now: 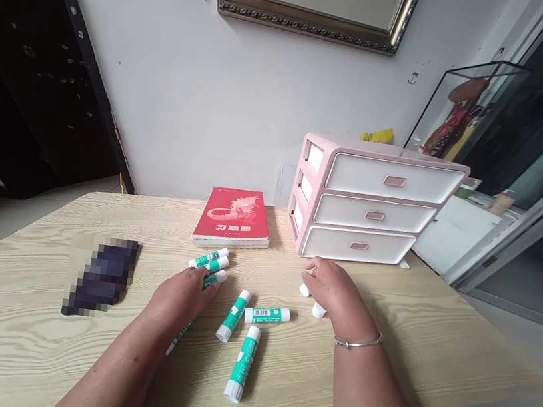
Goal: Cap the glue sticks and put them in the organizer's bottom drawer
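Carefully: my left hand [185,296] lies palm-down, fingers loose over a green-and-white plastic glue stick [216,278]. My right hand [327,289] cups two white-capped sticks [318,310] near the pink plastic drawer chest [376,208]; whether it grips them I cannot tell. I'd pinch each barrel mid-length so none rolls.

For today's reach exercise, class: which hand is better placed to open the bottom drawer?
Likely the right hand: it lies just before the bottom drawer; the left hand rests on glue sticks farther off.
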{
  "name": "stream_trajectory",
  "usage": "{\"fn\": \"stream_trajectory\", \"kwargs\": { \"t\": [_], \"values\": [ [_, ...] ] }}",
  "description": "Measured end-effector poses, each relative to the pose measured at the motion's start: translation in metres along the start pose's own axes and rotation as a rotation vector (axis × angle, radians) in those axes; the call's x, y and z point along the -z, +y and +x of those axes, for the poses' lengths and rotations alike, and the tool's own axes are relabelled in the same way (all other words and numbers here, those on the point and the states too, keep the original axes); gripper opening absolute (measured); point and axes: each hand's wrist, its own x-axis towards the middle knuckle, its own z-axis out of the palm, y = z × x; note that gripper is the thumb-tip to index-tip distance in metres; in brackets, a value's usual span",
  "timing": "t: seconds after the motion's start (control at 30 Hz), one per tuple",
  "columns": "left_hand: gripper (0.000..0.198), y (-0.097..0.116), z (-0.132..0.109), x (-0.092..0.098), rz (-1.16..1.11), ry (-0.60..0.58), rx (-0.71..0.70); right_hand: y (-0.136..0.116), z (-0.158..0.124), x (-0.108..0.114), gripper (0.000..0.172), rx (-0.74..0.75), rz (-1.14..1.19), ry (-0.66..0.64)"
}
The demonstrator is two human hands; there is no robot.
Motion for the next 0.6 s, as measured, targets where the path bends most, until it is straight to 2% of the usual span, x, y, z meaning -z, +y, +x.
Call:
{"fn": "stream_trajectory", "kwargs": {
  "t": [0.1, 0.2, 0.4, 0.5, 0.6],
  "values": [
    [0.035, -0.003, 0.002, -0.007, 0.007, 0.035, -0.054, 0.005, 0.0, -0.004, 0.025, 0.015, -0.087, -0.058],
    [0.035, -0.003, 0.002, -0.008, 0.007, 0.103, -0.046, 0.003, -0.002, -0.007, 0.026, 0.018, -0.152, -0.076],
    [0.033, 0.005, -0.008, 0.011, -0.03, 0.154, 0.018, -0.01, -0.005, -0.012, 0.022, 0.014, -0.233, -0.095],
    [0.036, 0.005, -0.019, 0.027, -0.006, 0.109, 0.084, -0.017, -0.006, -0.014, 0.021, 0.027, -0.262, -0.12],
    [0.042, -0.003, -0.026, 0.037, 0.016, -0.043, 0.128, -0.023, -0.006, -0.017, 0.02, 0.041, -0.274, -0.142]
  ]
}}
